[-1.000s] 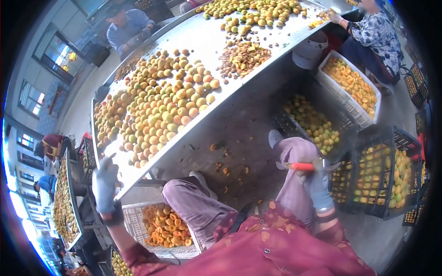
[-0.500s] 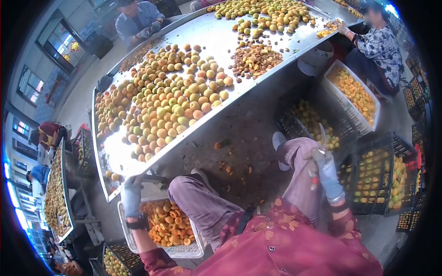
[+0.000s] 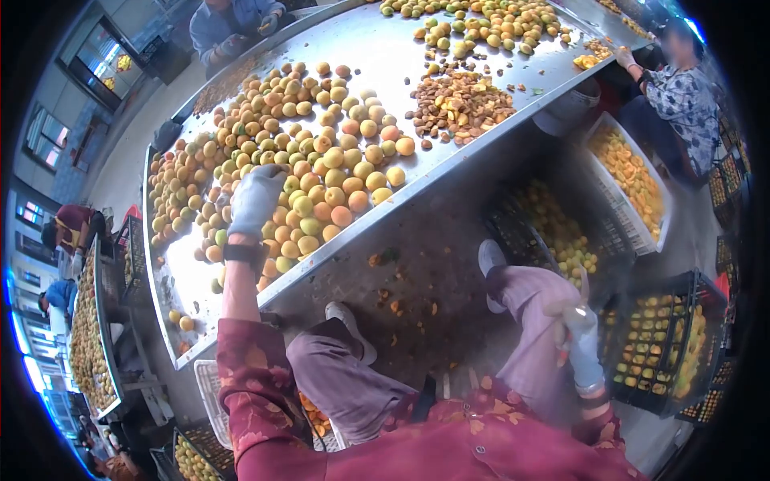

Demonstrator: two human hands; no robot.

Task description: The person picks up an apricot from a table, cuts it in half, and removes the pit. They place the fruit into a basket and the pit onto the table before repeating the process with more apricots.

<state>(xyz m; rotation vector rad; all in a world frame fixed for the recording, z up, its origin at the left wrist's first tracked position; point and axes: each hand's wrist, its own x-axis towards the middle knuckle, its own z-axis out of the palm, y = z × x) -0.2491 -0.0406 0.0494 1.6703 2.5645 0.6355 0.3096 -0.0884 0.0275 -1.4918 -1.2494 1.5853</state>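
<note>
My left hand (image 3: 255,200), in a pale glove with dark fingertips, reaches over the apricots (image 3: 303,206) heaped on the metal table (image 3: 385,68). Its fingers stretch forward onto the fruit, partly hiding what lies beneath them. By my right knee, my right hand (image 3: 579,333), also gloved, is closed around a small knife (image 3: 584,282) whose blade points up and away from me. Under my left forearm stands a white crate (image 3: 210,393) of halved orange apricots (image 3: 315,417), mostly hidden by my sleeve.
A pile of apricot stones (image 3: 464,108) lies near the table's edge. Black crates of fruit (image 3: 654,345) stand at my right, beyond them a white crate of halves (image 3: 630,180). Two people work across the table (image 3: 233,32) and at its right end (image 3: 678,104). Fruit scraps litter the floor.
My left hand has moved up and forward from above the white crate onto the apricots on the table. My right hand stays by my knee with the knife, shifted slightly.
</note>
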